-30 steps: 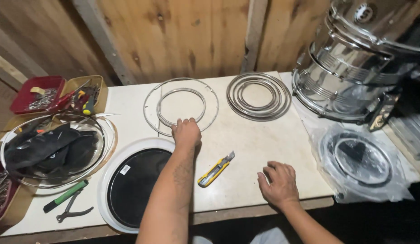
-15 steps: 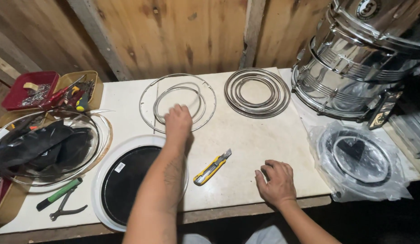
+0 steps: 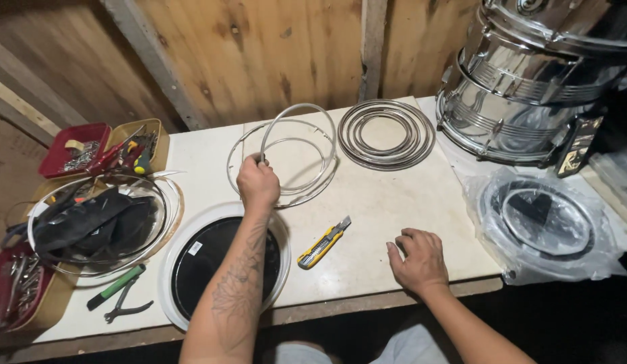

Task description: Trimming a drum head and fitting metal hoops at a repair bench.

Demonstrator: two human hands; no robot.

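My left hand [image 3: 257, 182] grips a thin metal ring [image 3: 312, 120] and tilts it up off two other rings [image 3: 240, 148] that lie flat on the white bench top [image 3: 374, 202]. Under my left forearm lies a black drum head with a white rim [image 3: 222, 259]. My right hand [image 3: 419, 259] rests palm down on the bench near the front edge, fingers slightly curled, holding nothing. A yellow utility knife [image 3: 323, 243] lies between my hands.
A stack of metal hoops [image 3: 387, 135] lies at the back. Chrome drum shells [image 3: 529, 74] stand at the right, with plastic-wrapped drum heads [image 3: 546, 226] in front. At the left are a hoop over black bags [image 3: 91, 219], trays of hardware [image 3: 77, 148], pliers [image 3: 124, 309] and a green-handled tool [image 3: 114, 286].
My left hand closed on the inner metal ring and lifted its far side up off the bench. My right hand stayed put.
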